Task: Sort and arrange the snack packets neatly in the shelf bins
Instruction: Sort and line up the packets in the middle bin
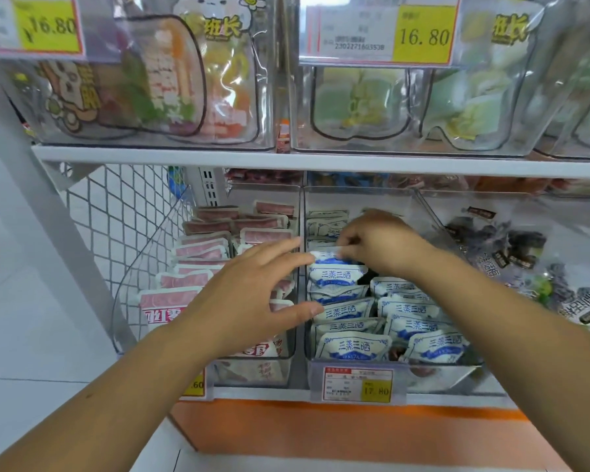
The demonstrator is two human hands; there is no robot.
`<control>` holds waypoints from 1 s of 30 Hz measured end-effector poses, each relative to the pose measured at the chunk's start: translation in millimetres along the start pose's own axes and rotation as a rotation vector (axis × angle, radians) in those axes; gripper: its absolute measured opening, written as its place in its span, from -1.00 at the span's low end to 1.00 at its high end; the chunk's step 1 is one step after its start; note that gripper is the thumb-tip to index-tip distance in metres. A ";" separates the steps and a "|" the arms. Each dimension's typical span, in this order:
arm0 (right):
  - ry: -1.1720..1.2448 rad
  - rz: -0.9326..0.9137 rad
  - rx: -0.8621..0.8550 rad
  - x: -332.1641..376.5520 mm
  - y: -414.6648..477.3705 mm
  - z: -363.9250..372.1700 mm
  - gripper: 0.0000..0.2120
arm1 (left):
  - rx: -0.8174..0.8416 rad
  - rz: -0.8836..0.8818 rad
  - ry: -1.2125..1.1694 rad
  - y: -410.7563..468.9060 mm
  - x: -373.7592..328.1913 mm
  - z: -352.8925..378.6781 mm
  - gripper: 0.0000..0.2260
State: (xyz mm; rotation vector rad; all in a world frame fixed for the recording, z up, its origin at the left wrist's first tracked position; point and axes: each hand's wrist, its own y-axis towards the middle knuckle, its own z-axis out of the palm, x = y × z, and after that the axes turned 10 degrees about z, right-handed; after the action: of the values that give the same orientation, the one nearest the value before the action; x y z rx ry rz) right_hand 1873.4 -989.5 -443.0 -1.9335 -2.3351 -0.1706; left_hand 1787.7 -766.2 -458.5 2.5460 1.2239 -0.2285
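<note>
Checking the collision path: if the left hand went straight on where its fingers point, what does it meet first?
Probably the blue-and-white packet that the right hand pinches in the middle bin; the left hand points up-right at it. Depth is unclear.

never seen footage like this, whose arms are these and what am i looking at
There is no machine here: a person wears one camera on the head, looking down at their own arms. They stand at a shop shelf of clear bins. The right hand pinches a blue packet in the middle bin. The left hand is spread open beside it, holding nothing. Pink packets lie to its left, dark packets to its right.
</note>
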 end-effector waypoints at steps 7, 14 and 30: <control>0.214 0.078 0.112 -2.7 8.5 -11.2 -0.83 | -0.009 0.000 -0.027 -1.8 1.4 2.4 -0.35; 0.091 0.102 0.136 7.3 23.2 2.5 -0.75 | -0.045 0.021 -0.073 -1.4 5.9 5.0 -0.34; 0.107 0.066 0.003 -6.3 38.0 20.5 -0.61 | -0.042 0.020 -0.142 -2.0 5.8 5.5 -0.40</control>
State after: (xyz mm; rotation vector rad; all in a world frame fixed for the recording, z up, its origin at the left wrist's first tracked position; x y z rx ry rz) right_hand 1911.7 -985.5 -463.5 -1.9454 -2.2008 -0.2573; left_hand 1789.7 -762.7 -465.7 2.4587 1.1373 -0.3687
